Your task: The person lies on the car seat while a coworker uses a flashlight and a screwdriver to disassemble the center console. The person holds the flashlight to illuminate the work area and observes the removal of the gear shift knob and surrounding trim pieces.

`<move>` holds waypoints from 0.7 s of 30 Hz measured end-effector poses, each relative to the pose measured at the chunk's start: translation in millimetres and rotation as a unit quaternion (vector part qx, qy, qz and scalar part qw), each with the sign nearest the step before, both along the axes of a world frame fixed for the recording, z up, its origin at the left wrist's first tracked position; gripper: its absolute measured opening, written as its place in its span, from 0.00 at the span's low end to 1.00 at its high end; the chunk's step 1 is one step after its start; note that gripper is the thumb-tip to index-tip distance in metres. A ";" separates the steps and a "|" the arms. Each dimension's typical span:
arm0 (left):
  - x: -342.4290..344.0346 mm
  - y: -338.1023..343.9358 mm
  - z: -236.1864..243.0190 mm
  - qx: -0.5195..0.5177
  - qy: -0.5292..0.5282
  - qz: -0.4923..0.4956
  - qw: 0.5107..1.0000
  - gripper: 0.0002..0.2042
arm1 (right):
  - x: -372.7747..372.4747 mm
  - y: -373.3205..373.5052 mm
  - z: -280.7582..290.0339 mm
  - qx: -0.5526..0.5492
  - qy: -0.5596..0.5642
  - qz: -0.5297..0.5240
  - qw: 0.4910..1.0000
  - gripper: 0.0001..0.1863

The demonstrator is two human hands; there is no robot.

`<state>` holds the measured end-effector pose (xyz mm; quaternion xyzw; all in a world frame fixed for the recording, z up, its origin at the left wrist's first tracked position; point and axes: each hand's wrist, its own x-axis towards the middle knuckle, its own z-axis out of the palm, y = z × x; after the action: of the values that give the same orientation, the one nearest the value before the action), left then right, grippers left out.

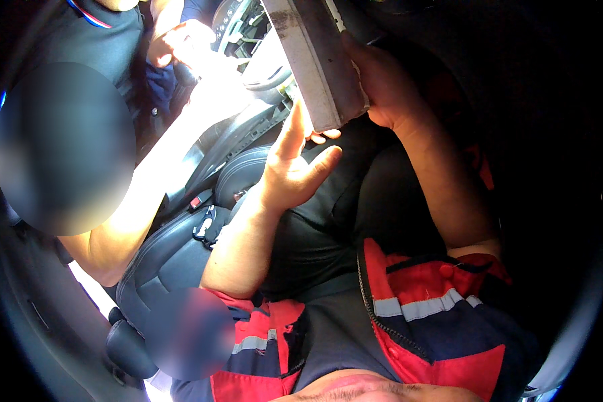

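Observation:
My right hand (386, 87) grips the right side of a worn, grey-brown, box-shaped piece (315, 67) with a scuffed face and dark smudges. It stands tilted at the top middle, and its upper end runs out of view. Below its near end, my left hand (295, 167) has the thumb spread away and the fingers stretched upward. Some of those fingers go behind the piece, so I cannot tell whether they touch it. What kind of part it is does not show clearly.
A person in a dark shirt leans in from the left, one arm (141, 181) reaching toward the brightly lit opened trim and wiring (248, 40). Beside my left forearm are a black car seat (174, 258) and a buckle (199, 201). Deep shadow covers the right side.

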<state>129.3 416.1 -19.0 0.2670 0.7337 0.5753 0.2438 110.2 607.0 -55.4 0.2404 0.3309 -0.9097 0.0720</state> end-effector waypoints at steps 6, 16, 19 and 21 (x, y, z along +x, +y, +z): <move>-1.2 -0.7 2.7 -0.013 -0.012 -0.010 1.000 0.43 | -1.5 0.4 2.1 0.010 0.009 0.015 1.000 0.22; -1.3 -3.3 1.8 -0.036 0.008 -0.036 0.999 0.46 | -0.7 2.4 2.8 0.015 0.005 0.010 1.000 0.21; -1.5 -1.8 1.8 -0.030 -0.002 -0.032 0.999 0.46 | -0.7 1.0 2.9 0.005 0.005 -0.001 1.000 0.21; -1.8 -2.3 1.4 -0.027 -0.002 -0.032 0.999 0.46 | -1.1 0.1 1.0 0.004 0.004 -0.003 1.000 0.21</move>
<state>127.6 413.8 -17.6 0.2824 0.7397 0.5476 0.2705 109.1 607.1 -54.4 0.2377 0.3343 -0.9095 0.0672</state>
